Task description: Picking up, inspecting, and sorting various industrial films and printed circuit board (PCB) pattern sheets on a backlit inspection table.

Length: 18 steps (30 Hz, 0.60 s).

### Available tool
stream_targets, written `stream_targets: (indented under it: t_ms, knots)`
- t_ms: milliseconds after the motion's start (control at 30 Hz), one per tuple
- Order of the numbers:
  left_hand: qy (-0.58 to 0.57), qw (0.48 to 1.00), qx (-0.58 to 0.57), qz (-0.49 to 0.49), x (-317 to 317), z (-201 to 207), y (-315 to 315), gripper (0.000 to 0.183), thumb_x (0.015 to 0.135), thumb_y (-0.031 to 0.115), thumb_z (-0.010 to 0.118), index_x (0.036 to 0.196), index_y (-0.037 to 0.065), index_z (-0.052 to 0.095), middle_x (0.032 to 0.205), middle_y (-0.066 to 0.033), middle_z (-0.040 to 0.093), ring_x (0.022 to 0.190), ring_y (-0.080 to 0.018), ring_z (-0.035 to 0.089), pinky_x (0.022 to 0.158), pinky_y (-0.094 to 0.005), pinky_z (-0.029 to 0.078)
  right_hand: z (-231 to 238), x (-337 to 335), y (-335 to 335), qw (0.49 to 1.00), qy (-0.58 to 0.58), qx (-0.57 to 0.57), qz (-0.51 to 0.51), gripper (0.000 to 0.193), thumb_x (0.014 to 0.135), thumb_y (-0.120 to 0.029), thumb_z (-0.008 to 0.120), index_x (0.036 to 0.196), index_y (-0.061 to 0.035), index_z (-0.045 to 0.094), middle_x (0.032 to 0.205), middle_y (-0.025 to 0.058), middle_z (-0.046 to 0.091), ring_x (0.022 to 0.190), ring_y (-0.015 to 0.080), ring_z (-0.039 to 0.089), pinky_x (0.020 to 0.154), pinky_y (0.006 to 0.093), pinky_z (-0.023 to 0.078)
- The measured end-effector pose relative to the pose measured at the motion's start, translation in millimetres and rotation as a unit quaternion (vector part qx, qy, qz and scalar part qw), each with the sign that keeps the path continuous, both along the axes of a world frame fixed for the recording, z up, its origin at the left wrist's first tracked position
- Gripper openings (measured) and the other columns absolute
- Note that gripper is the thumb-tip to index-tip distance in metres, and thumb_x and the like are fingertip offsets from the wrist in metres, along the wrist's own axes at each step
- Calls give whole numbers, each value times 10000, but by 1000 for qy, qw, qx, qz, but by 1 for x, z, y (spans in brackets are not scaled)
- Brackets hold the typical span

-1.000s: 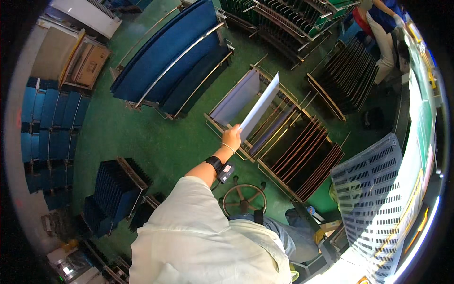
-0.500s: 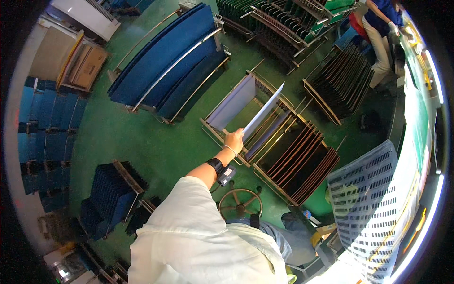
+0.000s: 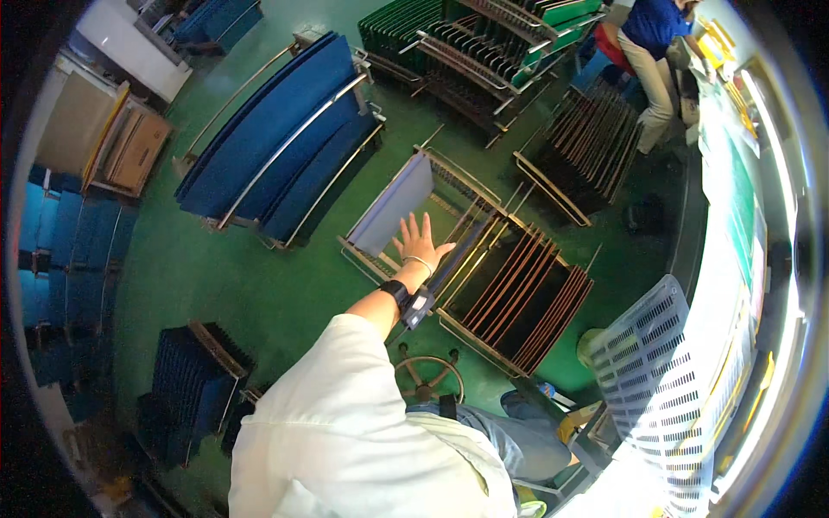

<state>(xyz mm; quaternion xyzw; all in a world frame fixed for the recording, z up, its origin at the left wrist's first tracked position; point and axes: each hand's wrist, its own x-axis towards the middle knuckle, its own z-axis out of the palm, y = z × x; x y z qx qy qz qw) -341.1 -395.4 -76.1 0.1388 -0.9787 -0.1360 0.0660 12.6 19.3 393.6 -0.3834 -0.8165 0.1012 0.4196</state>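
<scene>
My left hand (image 3: 418,242) is stretched out over the middle rack (image 3: 462,173), back of the hand up, fingers spread and nothing in them. A black strap and a small dark device (image 3: 414,307) sit on its wrist. Just left of the fingers, a pale lavender panel (image 3: 393,205) stands tilted in the rack's left end. To the right of the hand stands a darker bluish panel (image 3: 458,252). Farther right, the same row holds several thin brown-edged panels (image 3: 518,298). My right hand does not show.
A rack of large blue sheets (image 3: 276,142) stands at the far left. Racks of green-edged boards (image 3: 484,52) and dark panels (image 3: 579,147) stand behind. Near my legs are a round stool base (image 3: 429,378) and a slotted translucent panel (image 3: 648,371). Another person (image 3: 652,52) works at the far right.
My left hand has let go of the pale sheet it was gripping by its edge, and its fingers have spread. The whole view has shifted slightly.
</scene>
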Motion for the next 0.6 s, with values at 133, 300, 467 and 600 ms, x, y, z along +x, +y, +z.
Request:
stream_targets:
  t_ms: [133, 300, 467, 600]
  knots:
    - [-245, 906, 246, -241, 7, 87, 50, 664, 844, 612, 411, 978, -12, 595, 860, -225, 641, 700, -381, 616, 607, -475, 479, 2, 42, -2, 999, 17, 7, -45, 199, 902, -116, 499, 1075, -27, 542, 896, 93, 595, 666, 148, 557, 587, 229, 460]
    - [-606, 324, 642, -341, 117, 202, 158, 1039, 734, 817, 227, 1208, -72, 482, 1070, -221, 606, 834, -288, 655, 685, -360, 534, -4, 124, -5, 989, 64, -8, -132, 225, 901, -105, 496, 1110, -38, 542, 920, 87, 598, 677, 140, 554, 599, 221, 455]
    - [-643, 194, 600, -435, 184, 265, 228, 526, 891, 395, 491, 1221, -9, 423, 1098, -153, 593, 854, -204, 633, 707, -303, 517, -60, 268, -51, 936, 180, -117, -279, 256, 899, -95, 494, 1146, -49, 543, 943, 82, 600, 687, 132, 550, 612, 212, 450]
    - [-644, 304, 503, -490, 217, 269, 277, 345, 889, 119, 528, 1209, 28, 438, 1048, -98, 627, 733, -156, 630, 644, -285, 522, -183, 387, -135, 811, 342, -314, -356, 263, 892, -96, 513, 1149, -49, 546, 931, 87, 603, 740, 151, 567, 628, 224, 467]
